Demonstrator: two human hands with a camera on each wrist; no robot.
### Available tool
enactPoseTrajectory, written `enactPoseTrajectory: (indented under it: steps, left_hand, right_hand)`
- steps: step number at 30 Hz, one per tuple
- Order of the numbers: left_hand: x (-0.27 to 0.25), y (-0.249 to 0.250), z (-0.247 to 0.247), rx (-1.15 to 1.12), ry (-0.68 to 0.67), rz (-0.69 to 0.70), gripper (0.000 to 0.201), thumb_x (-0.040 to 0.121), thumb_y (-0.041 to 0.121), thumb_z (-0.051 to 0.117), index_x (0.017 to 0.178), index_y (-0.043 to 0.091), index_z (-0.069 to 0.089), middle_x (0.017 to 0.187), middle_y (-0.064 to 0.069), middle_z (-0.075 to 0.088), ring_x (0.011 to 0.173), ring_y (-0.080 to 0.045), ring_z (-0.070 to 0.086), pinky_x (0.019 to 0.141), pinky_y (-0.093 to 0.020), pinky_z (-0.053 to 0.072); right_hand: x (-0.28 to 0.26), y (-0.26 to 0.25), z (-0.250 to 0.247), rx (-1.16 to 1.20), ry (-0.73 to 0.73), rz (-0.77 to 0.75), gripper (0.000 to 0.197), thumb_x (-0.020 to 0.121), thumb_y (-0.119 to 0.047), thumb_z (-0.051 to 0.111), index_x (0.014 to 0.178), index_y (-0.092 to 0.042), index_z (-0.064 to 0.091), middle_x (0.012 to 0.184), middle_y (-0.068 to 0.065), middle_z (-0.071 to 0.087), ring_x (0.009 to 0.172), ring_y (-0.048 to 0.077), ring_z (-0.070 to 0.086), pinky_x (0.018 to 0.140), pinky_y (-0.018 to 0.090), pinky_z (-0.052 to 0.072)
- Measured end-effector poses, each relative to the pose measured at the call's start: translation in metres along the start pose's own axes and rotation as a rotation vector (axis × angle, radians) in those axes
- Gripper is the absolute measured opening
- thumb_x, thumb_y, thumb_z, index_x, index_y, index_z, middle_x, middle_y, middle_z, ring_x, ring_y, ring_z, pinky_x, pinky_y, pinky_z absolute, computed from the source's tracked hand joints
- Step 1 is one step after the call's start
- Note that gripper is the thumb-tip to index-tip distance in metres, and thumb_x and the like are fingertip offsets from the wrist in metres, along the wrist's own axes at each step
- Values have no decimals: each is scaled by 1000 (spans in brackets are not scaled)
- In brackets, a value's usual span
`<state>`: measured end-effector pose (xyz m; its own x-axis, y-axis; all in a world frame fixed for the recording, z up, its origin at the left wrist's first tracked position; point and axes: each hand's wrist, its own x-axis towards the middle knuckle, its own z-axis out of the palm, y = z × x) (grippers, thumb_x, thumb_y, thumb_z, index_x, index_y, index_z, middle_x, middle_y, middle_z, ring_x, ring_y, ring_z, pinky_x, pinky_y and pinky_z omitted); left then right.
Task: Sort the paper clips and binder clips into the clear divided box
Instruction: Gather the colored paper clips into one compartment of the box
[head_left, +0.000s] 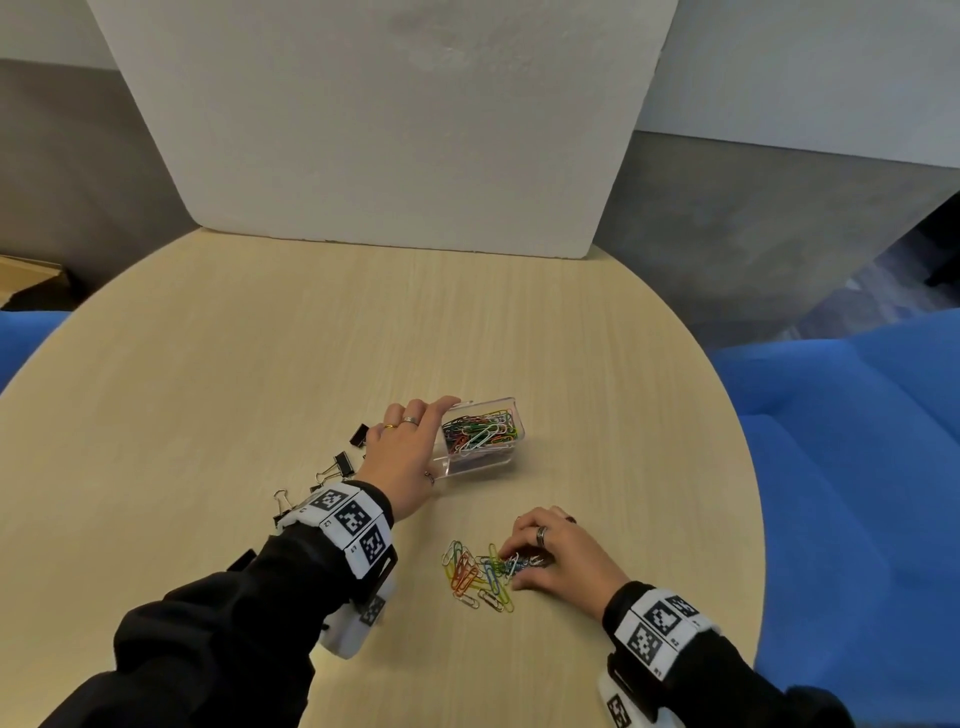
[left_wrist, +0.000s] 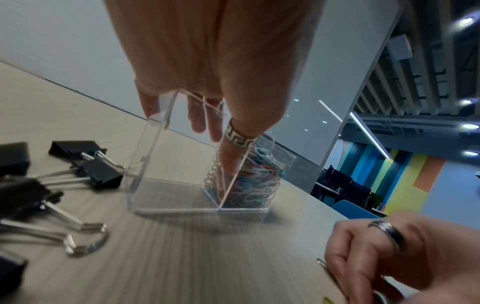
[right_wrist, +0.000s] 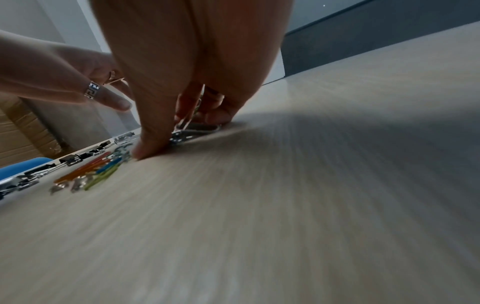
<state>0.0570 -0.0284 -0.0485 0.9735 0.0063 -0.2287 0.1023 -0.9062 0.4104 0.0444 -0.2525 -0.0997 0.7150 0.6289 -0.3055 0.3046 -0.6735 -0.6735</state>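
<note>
The clear divided box (head_left: 506, 415) stands mid-table, and my left hand (head_left: 431, 441) grips its left end, thumb (left_wrist: 233, 156) lying along the divider. Its right compartment holds coloured paper clips (head_left: 480, 434); the left compartment (left_wrist: 168, 195) looks empty. Nearer to me, my right hand (head_left: 514, 567) pinches a small bunch of paper clips (right_wrist: 187, 131) against the table with curled fingers. More loose paper clips (head_left: 470, 571) lie just left of that hand. Several black binder clips (head_left: 337, 467) lie left of the box, partly hidden by my left wrist.
The round light-wood table (head_left: 260, 364) ends close to my arms. A white board (head_left: 389, 130) stands upright along its far edge. Blue seats (head_left: 857, 441) lie to the right and far left.
</note>
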Motion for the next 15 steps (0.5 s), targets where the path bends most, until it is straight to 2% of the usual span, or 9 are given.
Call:
enactPoseTrajectory:
  steps: [4,11,15]
  left_hand:
    - [0,1,-1,5,-1,0,81,80,7,57,143,30,13,131,0,36,120,-21,30,100,-39,28]
    - [-2,2,-2,8,-5,-1,80,82,10,57,144,30,12,132,0,35,121,-21,30,101,-39,28]
    - [-1,0,-1,3,-2,-2,79,82,10,56,144,30,12,132,1,35,121,-21,30,100,-39,27]
  right_hand:
    - [7,-5,-2,-26,2,2,21,79,-24,70,99,-21,70,90,-18,49,95,5,45,87,14,34]
    - [12,-15,-3,-123,1,82,24,89,-25,58,109,-13,61,113,-1,56,107,13,49,87,13,31]
    - [14,-19,-5,-175,-36,91,23,91,-25,54,110,-13,59,116,2,54,109,14,47,90,16,31]
